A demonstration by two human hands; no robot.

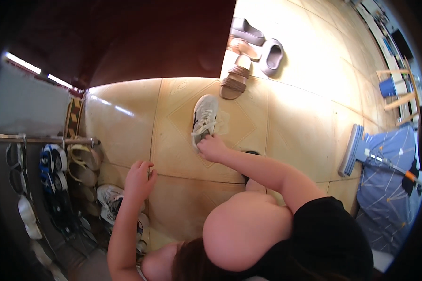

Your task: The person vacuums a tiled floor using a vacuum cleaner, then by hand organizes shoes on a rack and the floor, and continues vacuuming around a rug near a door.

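Note:
A white lace-up sneaker (205, 114) with dark side marks rests on the tiled floor, its toe pointing away from me. My right hand (212, 147) is closed on the sneaker's heel end, the fingers at its collar. The heel is partly hidden by those fingers. To the left, my left hand (139, 178) hovers above the floor near the shoe rack, fingers loosely bent and apart, holding nothing.
A metal shoe rack (42, 138) with sandals and sneakers stands at left. Brown slides (234, 83) and grey clogs (272, 57) lie beyond the sneaker. A dark red panel (159, 42) fills the far left. A mop (351, 150) leans at right beside blue fabric (384, 196).

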